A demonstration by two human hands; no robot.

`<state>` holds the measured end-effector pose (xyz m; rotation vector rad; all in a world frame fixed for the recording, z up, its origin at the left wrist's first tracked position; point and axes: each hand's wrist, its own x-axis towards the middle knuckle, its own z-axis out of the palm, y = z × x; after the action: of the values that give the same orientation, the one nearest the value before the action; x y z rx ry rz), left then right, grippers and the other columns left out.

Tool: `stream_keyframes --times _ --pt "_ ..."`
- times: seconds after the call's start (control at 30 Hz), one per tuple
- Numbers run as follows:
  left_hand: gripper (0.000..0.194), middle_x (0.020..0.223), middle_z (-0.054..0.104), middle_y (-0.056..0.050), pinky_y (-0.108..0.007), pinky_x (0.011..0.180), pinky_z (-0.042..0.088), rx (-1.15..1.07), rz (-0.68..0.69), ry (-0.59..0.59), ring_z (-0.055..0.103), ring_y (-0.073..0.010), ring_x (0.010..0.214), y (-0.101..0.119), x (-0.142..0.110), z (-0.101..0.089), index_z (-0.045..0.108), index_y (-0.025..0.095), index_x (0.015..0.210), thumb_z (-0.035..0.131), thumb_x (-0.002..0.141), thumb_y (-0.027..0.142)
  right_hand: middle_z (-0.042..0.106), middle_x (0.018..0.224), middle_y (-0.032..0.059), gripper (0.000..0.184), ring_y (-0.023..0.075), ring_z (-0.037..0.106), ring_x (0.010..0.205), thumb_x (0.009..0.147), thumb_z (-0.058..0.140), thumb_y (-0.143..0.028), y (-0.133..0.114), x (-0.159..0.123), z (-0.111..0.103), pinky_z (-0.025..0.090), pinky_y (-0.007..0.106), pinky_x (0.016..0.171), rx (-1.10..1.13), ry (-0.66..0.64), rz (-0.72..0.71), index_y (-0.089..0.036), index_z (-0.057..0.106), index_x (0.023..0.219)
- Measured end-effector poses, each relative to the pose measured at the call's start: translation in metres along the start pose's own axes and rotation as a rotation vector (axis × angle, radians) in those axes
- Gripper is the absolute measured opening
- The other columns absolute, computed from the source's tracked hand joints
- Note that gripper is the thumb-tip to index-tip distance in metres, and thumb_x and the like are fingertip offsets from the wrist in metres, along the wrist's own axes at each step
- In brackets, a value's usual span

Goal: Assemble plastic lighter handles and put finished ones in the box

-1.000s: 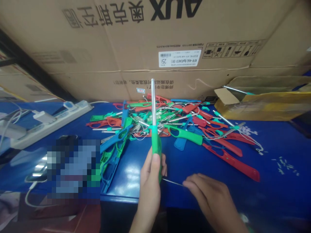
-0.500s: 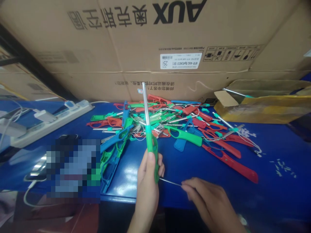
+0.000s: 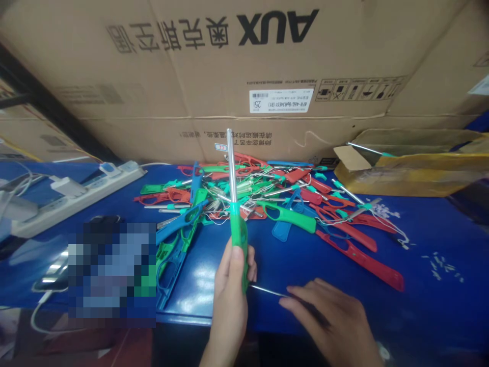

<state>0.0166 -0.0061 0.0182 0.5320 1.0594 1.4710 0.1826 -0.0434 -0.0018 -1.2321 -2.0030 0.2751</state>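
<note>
Upright in my left hand is a green long-necked lighter, its metal tube pointing up and away from me. My fingers wrap round its handle, hiding part of it. My right hand, lower right, holds a slim screwdriver between thumb and fingers. Its thin metal shaft reaches left to the lower end of the lighter's handle; the tip is hidden there. Most of its grip lies out of sight in my palm. Beyond both hands spreads a pile of lighter parts, with a green handle shell and a red shell nearest.
A large cardboard box stands behind the blue table. An open carton is at right, near small white bits. At left lie a power strip, a phone with a cable, and blue shells.
My right thumb and fingertips have parted a little around the screwdriver. The lighter stays in my left hand, and the view has shifted slightly.
</note>
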Motion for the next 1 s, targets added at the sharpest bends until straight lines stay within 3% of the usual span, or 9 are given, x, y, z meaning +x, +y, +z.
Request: stream_keyframes --times 0.07,0.23,0.33,0.43,0.57,0.77,0.87,1.0 --pt "0.044 0.078 0.052 -0.001 -0.023 0.057 0.036 0.002 -0.001 -0.009 0.040 -0.0106 0.064 -0.001 0.000 -0.001 0.072 0.017 0.090 0.077 0.087 0.060 0.076 0.073 0.0000 0.022 0.0131 0.072 0.063 0.103 0.059 -0.033 -0.006 0.002 -0.001 0.059 0.022 0.068 -0.024 0.006 0.017 -0.023 0.073 0.090" --pt "0.043 0.080 0.052 0.000 -0.023 0.059 0.040 -0.049 -0.017 0.013 0.043 -0.0110 0.066 -0.001 0.002 -0.004 0.069 0.018 0.094 0.076 0.087 0.060 0.078 0.083 -0.0006 0.033 0.0147 0.076 0.070 0.102 0.053 -0.056 -0.015 0.000 -0.009 0.061 0.022 0.064 -0.018 -0.035 0.145 -0.027 0.068 0.106" --pt "0.043 0.081 0.052 0.000 -0.022 0.060 0.041 -0.048 -0.036 -0.005 0.044 -0.0117 0.067 0.001 0.001 -0.004 0.067 0.018 0.092 0.075 0.088 0.060 0.080 0.087 -0.0006 0.031 0.0152 0.078 0.076 0.105 0.050 -0.051 -0.009 -0.004 -0.011 0.061 0.021 0.065 -0.031 -0.050 0.107 -0.028 0.069 0.095" --pt "0.042 0.082 0.051 -0.001 -0.022 0.063 0.042 -0.033 -0.030 -0.005 0.044 -0.0122 0.070 0.003 -0.001 -0.001 0.067 0.018 0.091 0.074 0.089 0.059 0.078 0.078 -0.0006 0.027 0.0152 0.076 0.068 0.103 0.058 -0.046 -0.002 -0.002 -0.008 0.060 0.022 0.063 -0.033 0.027 0.030 -0.026 0.073 0.092" --pt "0.043 0.082 0.052 -0.001 -0.022 0.060 0.041 -0.055 -0.008 -0.020 0.042 -0.0114 0.065 0.004 -0.002 0.003 0.070 0.020 0.108 0.072 0.091 0.060 0.074 0.069 -0.0020 0.021 0.0124 0.070 0.057 0.102 0.062 -0.034 -0.001 0.004 -0.004 0.056 0.021 0.060 -0.060 0.034 -0.048 -0.023 0.073 0.088" --pt "0.054 0.082 0.054 0.000 -0.021 0.057 0.042 -0.108 0.002 0.008 0.043 -0.0100 0.061 0.002 0.001 0.002 0.066 0.022 0.130 0.076 0.090 0.056 0.078 0.083 -0.0010 0.037 0.0148 0.076 0.070 0.103 0.048 -0.059 -0.002 -0.001 -0.010 0.060 0.020 0.065 -0.010 -0.035 0.111 -0.028 0.069 0.103" --pt "0.054 0.081 0.055 -0.001 -0.021 0.057 0.043 -0.107 -0.005 0.007 0.044 -0.0100 0.061 0.002 0.000 0.002 0.068 0.021 0.130 0.078 0.088 0.054 0.079 0.091 -0.0020 0.027 0.0137 0.078 0.079 0.104 0.053 -0.052 0.007 -0.003 -0.013 0.060 0.018 0.069 0.013 -0.076 0.122 -0.029 0.068 0.102" --pt "0.051 0.082 0.055 -0.001 -0.021 0.058 0.043 -0.109 0.015 0.014 0.044 -0.0102 0.062 0.002 -0.002 0.003 0.070 0.021 0.128 0.078 0.089 0.053 0.079 0.085 -0.0031 0.020 0.0125 0.077 0.073 0.105 0.055 -0.040 0.017 0.002 -0.012 0.060 0.018 0.072 -0.009 -0.052 -0.016 -0.027 0.070 0.100"
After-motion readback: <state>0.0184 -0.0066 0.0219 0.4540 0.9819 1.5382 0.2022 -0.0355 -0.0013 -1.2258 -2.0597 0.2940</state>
